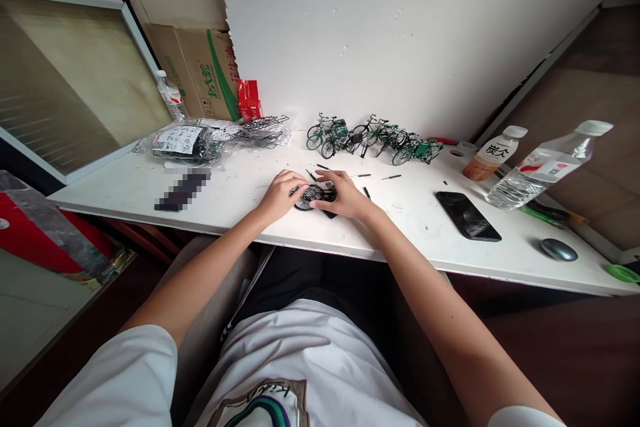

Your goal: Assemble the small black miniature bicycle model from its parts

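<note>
A small black model bicycle (pixel 306 199) lies low over the white table near its front edge, a spoked wheel facing up. My left hand (pixel 281 196) is closed at the wheel's left side, fingertips pinching its rim. My right hand (pixel 346 195) curls over the bicycle's right part, thumb on the wheel side and fingers round the far side. Much of the frame is hidden under that hand. Thin dark tools, like small screwdrivers (pixel 362 175), lie just beyond and to the right of my hands.
Several green and black model bicycles (pixel 370 135) stand at the back. Plastic bags of parts (pixel 185 143) lie at left by a red box (pixel 249 100) and a carton (pixel 200 73). At right are a phone (pixel 468 216), a mouse (pixel 559 249), a drink bottle (pixel 493 155) and a water bottle (pixel 547 167).
</note>
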The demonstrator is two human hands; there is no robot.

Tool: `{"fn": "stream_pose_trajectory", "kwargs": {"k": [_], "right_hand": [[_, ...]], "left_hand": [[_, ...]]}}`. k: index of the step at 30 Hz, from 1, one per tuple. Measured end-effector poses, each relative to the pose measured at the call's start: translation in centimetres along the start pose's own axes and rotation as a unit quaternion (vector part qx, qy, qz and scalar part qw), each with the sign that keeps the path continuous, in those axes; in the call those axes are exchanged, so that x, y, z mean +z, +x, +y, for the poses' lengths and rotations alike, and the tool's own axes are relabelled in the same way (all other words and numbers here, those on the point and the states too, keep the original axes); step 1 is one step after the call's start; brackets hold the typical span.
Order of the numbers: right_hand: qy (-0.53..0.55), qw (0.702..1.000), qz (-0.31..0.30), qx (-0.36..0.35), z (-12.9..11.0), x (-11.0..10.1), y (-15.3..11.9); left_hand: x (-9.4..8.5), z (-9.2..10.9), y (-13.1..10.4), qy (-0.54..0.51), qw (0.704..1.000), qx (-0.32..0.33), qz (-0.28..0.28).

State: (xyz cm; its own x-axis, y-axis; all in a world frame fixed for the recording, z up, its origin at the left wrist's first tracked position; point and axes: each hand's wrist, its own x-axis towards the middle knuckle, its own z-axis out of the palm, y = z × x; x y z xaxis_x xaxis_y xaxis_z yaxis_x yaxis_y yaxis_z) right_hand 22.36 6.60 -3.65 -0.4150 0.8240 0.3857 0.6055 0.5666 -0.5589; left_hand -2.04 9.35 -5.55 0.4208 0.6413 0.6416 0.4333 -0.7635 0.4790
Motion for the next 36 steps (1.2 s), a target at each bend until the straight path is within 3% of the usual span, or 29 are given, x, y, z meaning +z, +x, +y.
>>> {"fn": "stream_pose_trajectory", "kwargs": {"k": [4,14,24,29,33,36], "right_hand": [[-0.034,0.999,-0.008,0.007,0.5,1.0,-0.1],[-0.049,0.999,0.011,-0.021,1.5,1.2,-0.1],[-0.050,0.998,0.037,-0.024,1.5,1.1,0.0],[-0.054,0.997,0.060,-0.014,1.3,0.9,0.2],[-0.046,0.996,0.079,0.018,1.1,0.7,0.1],[-0.016,0.998,0.059,0.001,0.8,0.8,-0.1]], "left_hand": [[0.0,-0.1,-0.1,0.001,1.000,0.005,0.005],[0.4,-0.8,-0.2,0.015,0.998,0.035,0.046],[0.3,-1.6,0.0,-0.022,0.990,-0.072,0.121],[-0.3,-2.6,-0.2,0.016,0.982,-0.097,0.159],[-0.7,-3.3,-0.4,0.087,0.984,-0.088,0.126],[-0.4,-3.6,-0.6,0.124,0.984,-0.097,0.083]]}}
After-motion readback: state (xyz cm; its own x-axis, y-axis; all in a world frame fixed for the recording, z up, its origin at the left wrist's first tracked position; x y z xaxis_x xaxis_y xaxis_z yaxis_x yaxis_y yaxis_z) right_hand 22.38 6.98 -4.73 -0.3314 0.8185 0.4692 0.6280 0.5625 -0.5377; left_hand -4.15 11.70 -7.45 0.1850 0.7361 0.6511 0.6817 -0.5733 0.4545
